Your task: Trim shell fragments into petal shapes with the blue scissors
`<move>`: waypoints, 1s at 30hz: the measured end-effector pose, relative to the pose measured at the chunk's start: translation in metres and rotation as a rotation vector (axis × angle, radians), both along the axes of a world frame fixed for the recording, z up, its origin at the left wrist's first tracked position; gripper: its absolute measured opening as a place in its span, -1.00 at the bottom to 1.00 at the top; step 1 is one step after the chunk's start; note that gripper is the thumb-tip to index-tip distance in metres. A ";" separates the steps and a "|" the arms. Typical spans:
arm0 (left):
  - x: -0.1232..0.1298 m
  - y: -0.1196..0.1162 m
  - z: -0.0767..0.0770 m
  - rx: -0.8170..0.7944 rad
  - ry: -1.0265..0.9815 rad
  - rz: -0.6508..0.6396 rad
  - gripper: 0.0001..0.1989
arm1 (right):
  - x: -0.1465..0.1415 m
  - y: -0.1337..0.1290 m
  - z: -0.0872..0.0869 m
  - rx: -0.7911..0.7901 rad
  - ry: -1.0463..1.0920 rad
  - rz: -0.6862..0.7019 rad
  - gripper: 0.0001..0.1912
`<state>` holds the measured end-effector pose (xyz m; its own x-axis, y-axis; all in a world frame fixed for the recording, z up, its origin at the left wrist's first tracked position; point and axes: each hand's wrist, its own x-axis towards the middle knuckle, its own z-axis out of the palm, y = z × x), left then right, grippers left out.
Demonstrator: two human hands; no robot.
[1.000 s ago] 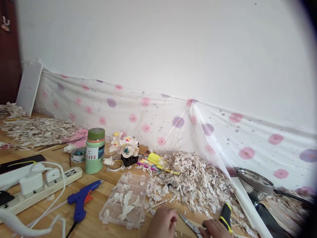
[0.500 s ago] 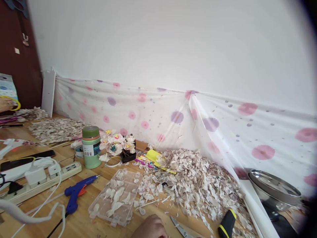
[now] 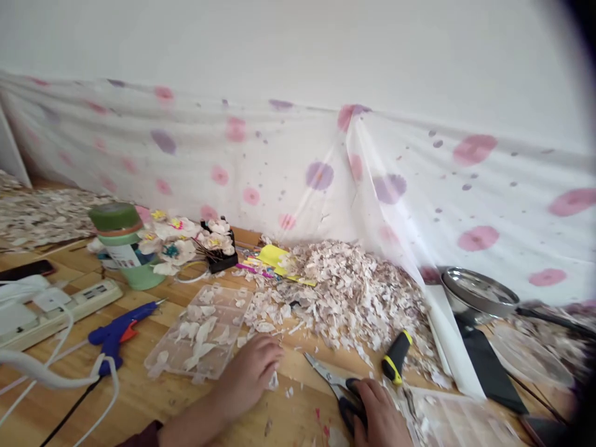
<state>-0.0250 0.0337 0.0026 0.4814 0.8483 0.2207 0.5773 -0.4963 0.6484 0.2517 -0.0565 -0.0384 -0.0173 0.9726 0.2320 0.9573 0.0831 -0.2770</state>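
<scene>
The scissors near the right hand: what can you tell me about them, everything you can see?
The scissors lie flat on the wooden table, metal blades pointing away to the left and slightly parted. The handles look dark, mostly covered by the right hand, whose fingers rest on them. Pale petal scraps are scattered around the blades, and a black and yellow tool handle lies just to the right, apart from them. The left hand rests on the table to the left, not touching them.

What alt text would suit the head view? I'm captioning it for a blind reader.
A person's right hand rests on the black handles of scissors while the left hand lies flat beside a clear compartment box of pale petals on a wooden table. Behind them sit a petal pile, a blue glue gun and a green jar.
</scene>
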 end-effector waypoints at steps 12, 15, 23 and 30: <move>-0.011 -0.006 -0.004 -0.070 0.190 0.011 -0.81 | -0.002 -0.019 0.016 -0.241 0.110 -0.121 -0.58; -0.009 -0.007 0.000 -0.106 0.223 -0.003 -0.80 | -0.011 -0.022 0.019 -0.176 0.418 -0.186 -0.66; 0.002 -0.017 -0.004 -0.198 0.217 -0.055 -0.80 | -0.039 -0.021 0.026 -0.280 1.605 0.015 -0.43; 0.008 -0.021 -0.004 -0.299 0.055 -0.183 -0.77 | -0.063 -0.021 0.035 -0.467 1.841 0.166 -0.34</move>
<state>-0.0174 0.0131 -0.0016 0.6359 0.7699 -0.0545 0.5344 -0.3882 0.7508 0.1889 -0.0775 -0.0036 -0.1766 0.9688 -0.1740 -0.5169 -0.2418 -0.8212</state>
